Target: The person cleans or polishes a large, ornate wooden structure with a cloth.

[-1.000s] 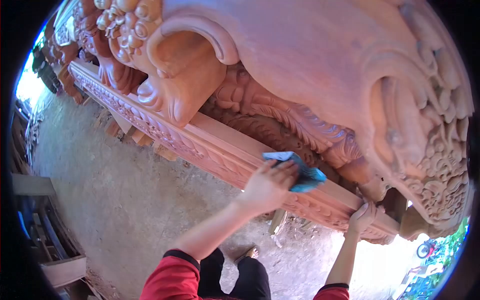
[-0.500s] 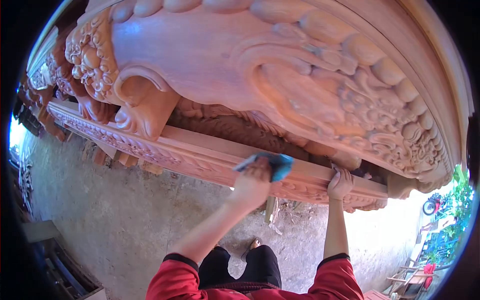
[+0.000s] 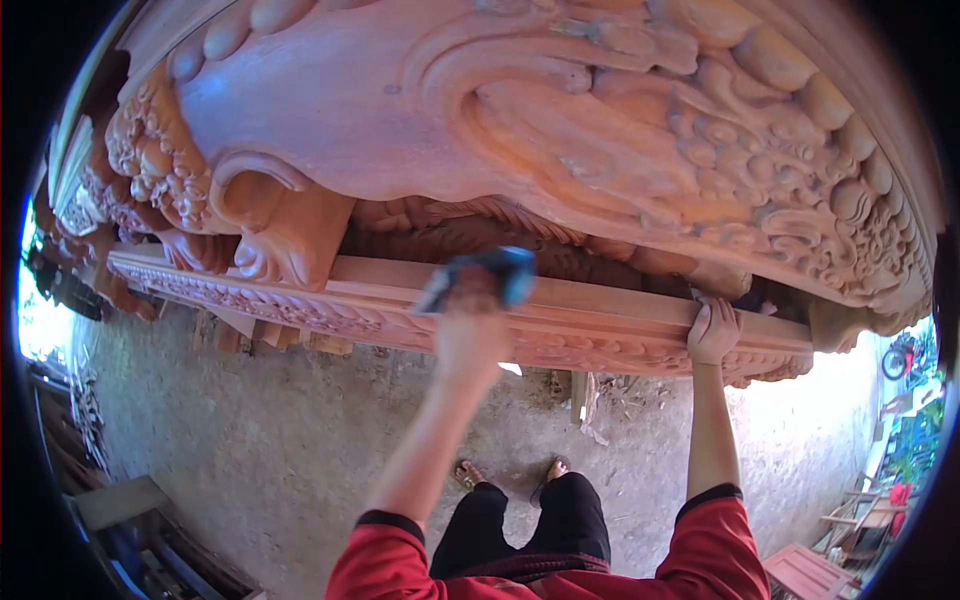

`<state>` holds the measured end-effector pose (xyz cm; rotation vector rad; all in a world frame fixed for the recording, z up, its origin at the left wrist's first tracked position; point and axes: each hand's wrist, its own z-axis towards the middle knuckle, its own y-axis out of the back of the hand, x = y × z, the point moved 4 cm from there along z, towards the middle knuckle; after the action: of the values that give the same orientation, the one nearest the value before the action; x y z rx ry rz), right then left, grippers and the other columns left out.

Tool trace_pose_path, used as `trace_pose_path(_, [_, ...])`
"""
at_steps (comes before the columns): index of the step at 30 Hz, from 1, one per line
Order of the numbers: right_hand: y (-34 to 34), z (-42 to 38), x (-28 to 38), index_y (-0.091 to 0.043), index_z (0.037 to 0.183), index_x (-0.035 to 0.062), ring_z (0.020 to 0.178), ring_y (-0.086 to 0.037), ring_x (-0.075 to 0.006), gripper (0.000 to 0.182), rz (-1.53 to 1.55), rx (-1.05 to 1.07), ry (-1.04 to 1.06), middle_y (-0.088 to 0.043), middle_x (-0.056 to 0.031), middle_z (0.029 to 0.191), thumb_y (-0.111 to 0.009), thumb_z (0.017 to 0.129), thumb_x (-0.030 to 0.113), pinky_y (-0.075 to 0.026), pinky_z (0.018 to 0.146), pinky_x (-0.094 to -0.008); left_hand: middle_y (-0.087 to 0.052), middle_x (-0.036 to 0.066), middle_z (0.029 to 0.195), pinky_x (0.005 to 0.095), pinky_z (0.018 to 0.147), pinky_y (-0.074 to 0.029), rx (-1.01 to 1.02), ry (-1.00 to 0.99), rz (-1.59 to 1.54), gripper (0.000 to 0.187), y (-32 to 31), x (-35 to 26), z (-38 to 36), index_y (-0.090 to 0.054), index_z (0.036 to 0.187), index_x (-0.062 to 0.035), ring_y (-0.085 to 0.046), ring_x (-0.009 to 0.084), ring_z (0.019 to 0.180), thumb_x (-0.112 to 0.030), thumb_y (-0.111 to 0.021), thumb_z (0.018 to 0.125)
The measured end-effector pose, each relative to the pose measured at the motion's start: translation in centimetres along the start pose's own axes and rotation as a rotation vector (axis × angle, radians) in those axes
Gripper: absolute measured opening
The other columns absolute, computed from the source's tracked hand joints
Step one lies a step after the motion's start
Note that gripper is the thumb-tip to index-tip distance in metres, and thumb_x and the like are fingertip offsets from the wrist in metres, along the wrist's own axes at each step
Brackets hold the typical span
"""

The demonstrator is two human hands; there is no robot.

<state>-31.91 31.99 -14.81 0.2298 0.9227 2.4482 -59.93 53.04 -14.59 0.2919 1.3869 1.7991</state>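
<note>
My left hand [image 3: 470, 325] is closed on a blue-and-grey folded sheet [image 3: 512, 272] at the top of the lower rail [image 3: 590, 300]. Motion smears both, and I cannot make out whether the sheet is sandpaper or cloth. Farther right, my right hand [image 3: 715, 328] grips the same wooden rail, its fingers curled over the upper edge. Relief carving runs along the rail's front. Above it rises a large reddish-brown wooden panel [image 3: 300, 110] with scrolls and rounded beads, and a dark gap lies between panel and rail.
Below the rail is a concrete floor [image 3: 300, 430] with wood blocks [image 3: 330, 343] and scraps under the piece. Dark timber furniture parts [image 3: 170, 560] stand at lower left. At right are a wooden chair [image 3: 860, 520], a red motorbike [image 3: 898, 360] and plants.
My left hand has slid leftward along the rail with the folded sheet. My right hand keeps its grip on the rail. The view has shifted, so the rail appears higher.
</note>
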Motion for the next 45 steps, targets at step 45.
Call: trace_pose_path(45, [-0.7,-0.8,-0.5,-0.061,0.084,0.0010,0.081,-0.057,-0.0344,0.031,0.024,0.011,0.013,-0.061,-0.0160,0.084,-0.036,0.085,0.020,-0.040,0.077,-0.0422,-0.044,0.018,0.130,0.0482,0.101,-0.025,-0.283,0.053,0.147,0.043,1.7,10.4,-2.7,-0.044,0.126,-0.0028,-0.037,0.0324,0.124,-0.016,-0.040,0.085])
